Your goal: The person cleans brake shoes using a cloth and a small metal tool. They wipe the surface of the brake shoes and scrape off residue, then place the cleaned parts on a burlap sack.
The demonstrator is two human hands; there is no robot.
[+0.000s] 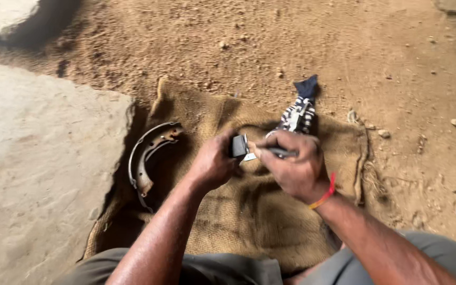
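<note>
The person is sitting on the dirt floor [376, 47] with legs apart, and a piece of brown burlap sacking [249, 211] is lying spread out between the knees. Both hands are meeting over the middle of that sacking. The left hand [213, 163] is closing its fingers around a small dark block-shaped part [238, 145], gripping it from the left side so that the part is sticking up just above the knuckles. The right hand [294, 163] is curling tightly around a slim grey tool [279, 152], and the tool's pale tip is pointing left and touching, or very nearly touching, the dark part; from where I am standing I cannot tell which. A red and orange thread band [324, 194] is sitting on the right wrist.

To the left of the hands, a curved metal brake shoe [146, 155] is resting on the edge of the sacking, arching beside a large pale stone slab [38, 174] that is filling the left side of the view. Beyond the hands, at the far edge of the sacking, a crumpled rag [299, 111] with dark and light stripes and a dark blue end is lying on the ground. Small stones are lying scattered across the dirt to the right. The person's grey-green trousers [228, 269] are showing at the bottom.
</note>
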